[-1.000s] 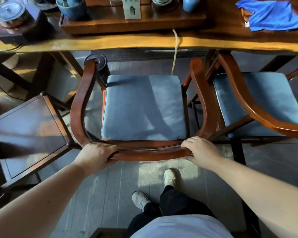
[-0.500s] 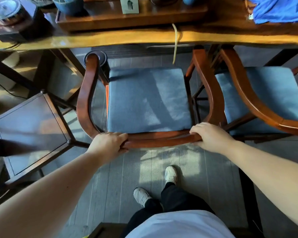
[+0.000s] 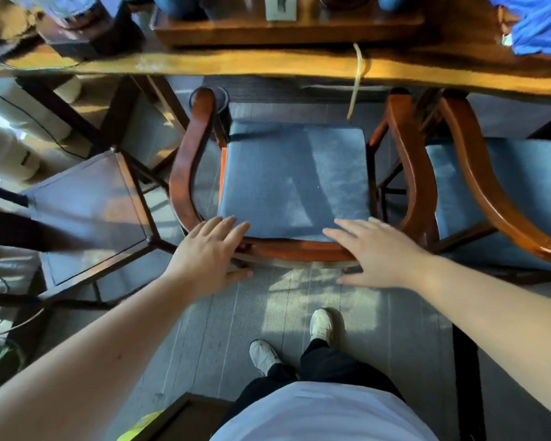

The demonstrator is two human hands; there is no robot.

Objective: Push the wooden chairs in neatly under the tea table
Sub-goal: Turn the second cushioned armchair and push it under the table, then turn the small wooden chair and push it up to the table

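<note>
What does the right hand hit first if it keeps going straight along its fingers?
The right hand, open with fingers pointing forward and slightly left, would first meet the blue seat cushion of the middle chair. Its fingertips already overlap the cushion's near edge; height above it is unclear.

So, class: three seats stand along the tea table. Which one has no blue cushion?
The dark square stool on the left: its seat is bare wood. The middle chair, by both hands, and the right chair each carry a blue cushion and curved armrests.
</note>
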